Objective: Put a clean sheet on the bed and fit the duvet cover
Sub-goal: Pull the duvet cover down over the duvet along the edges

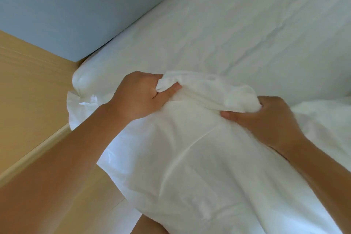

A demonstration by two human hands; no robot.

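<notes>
White cloth is bunched in both fists. The left hand (pixel 144 97) grips a gathered fold, fingers curled over it and thumb pressed along its underside. The right hand (pixel 266 119) clutches the other end of the same roll, thumb beneath it. The hands are apart, with the twisted roll stretched between them. That roll is the upper edge of the duvet cover (pixel 199 167), which spreads from the hands down toward the camera with a raised seam running diagonally across it. It lies over the near edge of the bed; whether a duvet is inside cannot be told. Beyond the hands the sheet (pixel 247 24) covers the mattress, lightly creased, and wraps the rounded corner at the left. A blue-grey wall (pixel 57 5) runs along the bed's far side, and a pale wood surface (pixel 28 91) lies to the left.
</notes>
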